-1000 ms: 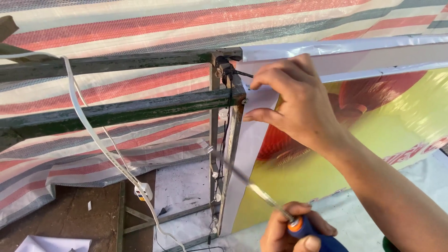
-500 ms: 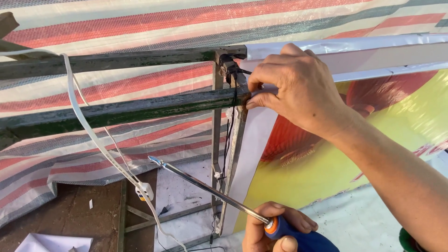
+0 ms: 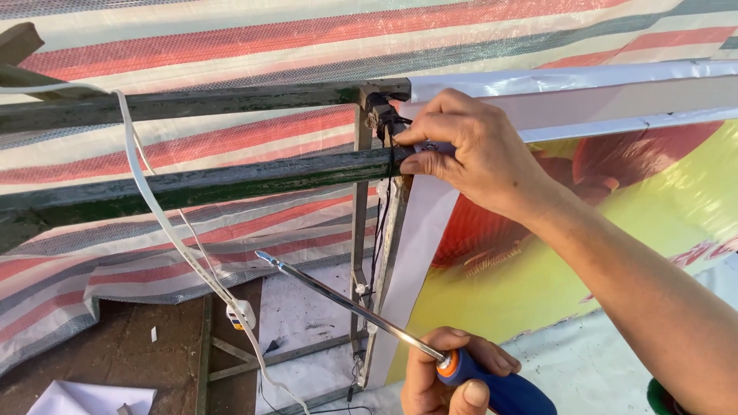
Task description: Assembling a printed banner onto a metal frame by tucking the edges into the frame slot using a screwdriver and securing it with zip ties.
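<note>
Right hand (image 3: 469, 150) pinches the corner of the printed banner (image 3: 615, 230) against the green metal frame bar (image 3: 231, 180), by the black wire tie (image 3: 382, 119). Left hand (image 3: 453, 373) below it grips a blue-handled screwdriver (image 3: 369, 315); shaft points up-left, tip free.

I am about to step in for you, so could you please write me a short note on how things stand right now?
Left hand: gripping the blue-and-orange handle of a screwdriver, its long shaft pointing up and left, tip in the air and touching nothing.
Right hand: pinching the top corner of the printed banner against the green metal frame, beside the black wire tie.
Done: the corner sits at the frame joint with wire around it.
Left: I cannot tell whether the tie is tight; the banner's side edge below looks unfastened.
</note>
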